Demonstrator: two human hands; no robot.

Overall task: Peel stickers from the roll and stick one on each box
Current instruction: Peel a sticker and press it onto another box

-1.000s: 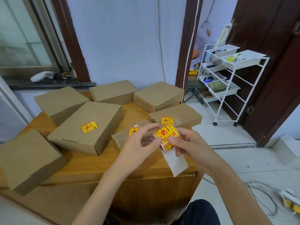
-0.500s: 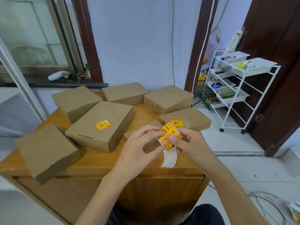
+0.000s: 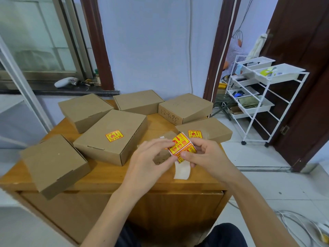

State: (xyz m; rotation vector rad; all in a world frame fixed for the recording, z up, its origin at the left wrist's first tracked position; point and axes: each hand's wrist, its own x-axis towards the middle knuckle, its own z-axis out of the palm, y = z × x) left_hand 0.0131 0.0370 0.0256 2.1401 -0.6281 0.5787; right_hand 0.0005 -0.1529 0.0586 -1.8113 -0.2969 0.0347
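Observation:
Several brown cardboard boxes lie on a wooden table point(image 3: 114, 177). The large middle box point(image 3: 110, 139) bears a yellow-and-red sticker point(image 3: 114, 135); the right box point(image 3: 208, 128) bears another sticker point(image 3: 195, 134). A small box point(image 3: 163, 154) sits half hidden behind my hands. My right hand point(image 3: 206, 155) holds the sticker roll point(image 3: 184, 148), whose white backing strip point(image 3: 182, 170) hangs down. My left hand point(image 3: 151, 157) pinches the top sticker on the roll with thumb and forefinger.
The left box point(image 3: 53, 163) overhangs the table's front edge. Three more boxes stand along the back by the wall, one marked with handwriting point(image 3: 185, 107). A white wire trolley point(image 3: 258, 97) stands on the tiled floor at right, and cables point(image 3: 300, 225) lie at bottom right.
The camera has swung left and tilted, so the boxes sit more to the right in view. My hands stay together on the roll, and the hanging backing strip looks shorter.

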